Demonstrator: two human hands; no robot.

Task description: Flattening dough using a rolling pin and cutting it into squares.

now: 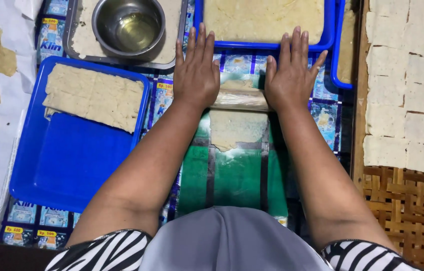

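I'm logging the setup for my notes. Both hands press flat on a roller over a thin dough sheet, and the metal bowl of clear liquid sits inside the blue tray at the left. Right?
Not quite. The head view shows the metal bowl resting on a grey tray, not the blue tray, which holds cut dough. The left hand and right hand do press flat on the roller over the dough sheet.

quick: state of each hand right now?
Left hand: open, flat, palm pressing on the roller.
Right hand: open, flat, palm on the same roller, over the dough sheet. Neither grips it.
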